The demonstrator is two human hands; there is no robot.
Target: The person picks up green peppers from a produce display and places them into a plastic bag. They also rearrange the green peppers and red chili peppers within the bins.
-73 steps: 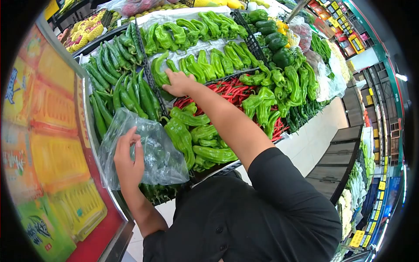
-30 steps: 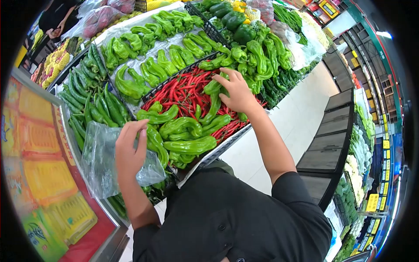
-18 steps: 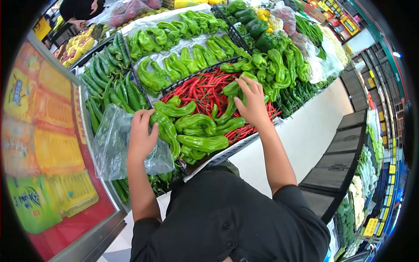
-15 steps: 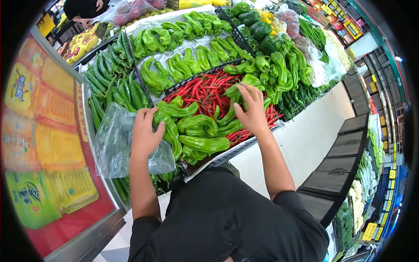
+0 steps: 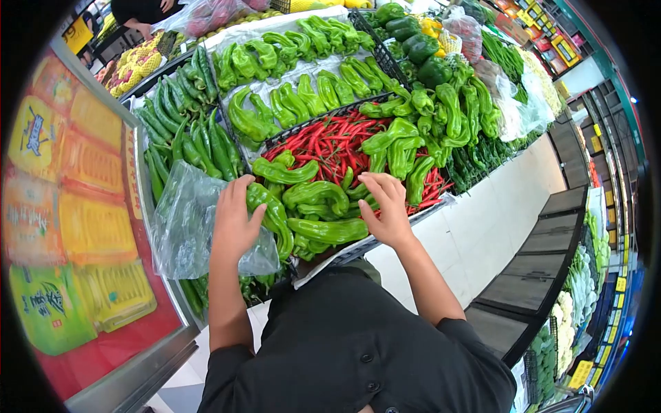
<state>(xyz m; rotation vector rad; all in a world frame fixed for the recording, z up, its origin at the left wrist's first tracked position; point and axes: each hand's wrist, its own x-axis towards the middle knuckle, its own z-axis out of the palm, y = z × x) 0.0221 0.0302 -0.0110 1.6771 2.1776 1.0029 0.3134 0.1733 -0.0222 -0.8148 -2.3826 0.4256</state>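
My left hand [image 5: 236,221] grips a clear plastic bag [image 5: 189,224] against the front of a produce stand. Just right of it lie wrinkled light-green peppers [image 5: 313,196] piled over red chillies [image 5: 330,141]. My right hand [image 5: 384,206] hovers with fingers spread over the near end of that pile, touching or almost touching a green pepper; it holds nothing. More green peppers [image 5: 396,148] lie just beyond its fingers.
Dark green long peppers [image 5: 186,131] fill the bin behind the bag. Black wire dividers [image 5: 385,55] separate the bins. Bell peppers [image 5: 430,69] sit at the back right. A yellow and red poster [image 5: 76,206] covers the stand's left. Another person [image 5: 141,10] stands far back.
My right hand left the far pale-green peppers, crossed to the peppers over the red chillies, then drew back toward me to the pile's near end. My left hand kept the bag.
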